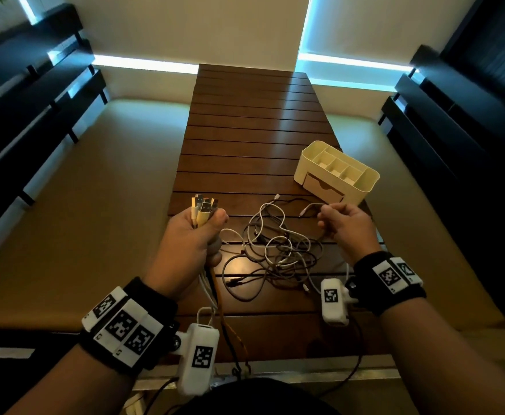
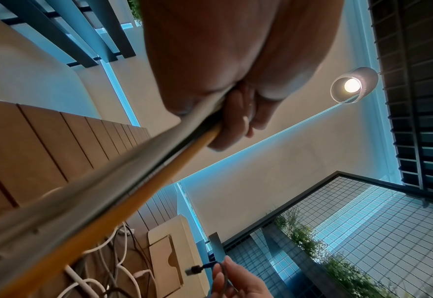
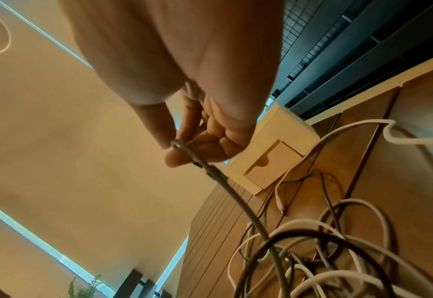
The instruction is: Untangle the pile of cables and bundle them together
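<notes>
1. Dark brown wooden slats, laid crosswise with thin gaps, form the worktop (image 1: 245, 130); one worktop is in view.
2. One tangled pile of cables (image 1: 275, 250) lies on the worktop between the two hands. The strands are thin, round and flexible, in white, grey and black; the exact count cannot be told.
3. The left hand (image 1: 191, 238) has its fingers (image 2: 233, 121) curled tightly round one bunch of cable ends (image 1: 204, 209). About five rectangular metal USB plugs stand upright above the fist; at least one sleeve is yellow. The gripped strands, one of them orange-yellow, hang down past the near worktop edge.
4. The right hand (image 1: 347, 226) pinches one grey cable (image 3: 235, 201) between thumb and fingertips (image 3: 177, 159). Its small plug end (image 2: 195, 270) projects towards the left hand; the strand runs down into the pile.
5. One cream plastic organiser (image 1: 335, 172), rectangular with rounded corners, stands on the worktop just beyond the right hand. It has several open top compartments and one front drawer with a notched pull.
</notes>
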A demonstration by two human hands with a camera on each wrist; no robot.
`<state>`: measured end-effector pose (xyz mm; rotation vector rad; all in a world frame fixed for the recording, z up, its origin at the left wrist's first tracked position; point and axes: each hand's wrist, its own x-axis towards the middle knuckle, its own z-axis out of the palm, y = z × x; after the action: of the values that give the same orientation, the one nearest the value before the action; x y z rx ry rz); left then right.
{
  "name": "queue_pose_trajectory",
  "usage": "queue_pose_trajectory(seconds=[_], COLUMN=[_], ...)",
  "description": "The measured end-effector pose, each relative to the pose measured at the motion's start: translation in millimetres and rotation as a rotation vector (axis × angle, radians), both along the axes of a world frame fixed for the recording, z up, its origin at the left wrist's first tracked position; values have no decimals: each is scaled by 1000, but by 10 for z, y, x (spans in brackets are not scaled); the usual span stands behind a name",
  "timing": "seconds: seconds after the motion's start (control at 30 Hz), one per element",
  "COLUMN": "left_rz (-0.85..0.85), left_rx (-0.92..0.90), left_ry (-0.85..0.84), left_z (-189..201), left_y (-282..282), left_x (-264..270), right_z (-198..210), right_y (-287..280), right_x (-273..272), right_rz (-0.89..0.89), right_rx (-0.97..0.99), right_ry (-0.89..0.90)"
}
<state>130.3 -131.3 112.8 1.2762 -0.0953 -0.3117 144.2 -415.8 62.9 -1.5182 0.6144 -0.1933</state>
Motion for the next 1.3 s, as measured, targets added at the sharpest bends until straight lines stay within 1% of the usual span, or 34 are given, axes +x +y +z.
queue_pose_trajectory(seconds=[0.1,0.27,0.4,0.53,0.7,0.87,0.97,1.1,1.17,1.3], left_rz=[4,-1,-30,-72,-81,-108,-122,-112,-106,-115], left_rx=[-10,2,54,25,-6,23,35,39,55,53], left_ry=[3,-6,-13,-49,-79,-111,-133,-138,-146,-161], left_z=[0,20,39,45,39,59,49,45,48,59], left_y=[-29,-160,-281,-344,-392,-425,-428,-414,-405,-374], left_x=[-6,-17,-31,-64,-116,-136,-134,-142,-152,-174], right_z=[97,266,409,458,408,409,435,493,517,518], right_y=[109,391,623,763,828,820,789,737,754,816], right_x=[-119,-283,-403,-519,-588,-602,-583,-555,-549,-534], right_rz=[79,287,421,541,592,603,576,517,532,602], right_rx=[104,221,283,293,145,-29,-167,-248,-331,-569], right_ry=[-66,-158,-244,-263,-242,-250,-304,-385,-436,-577])
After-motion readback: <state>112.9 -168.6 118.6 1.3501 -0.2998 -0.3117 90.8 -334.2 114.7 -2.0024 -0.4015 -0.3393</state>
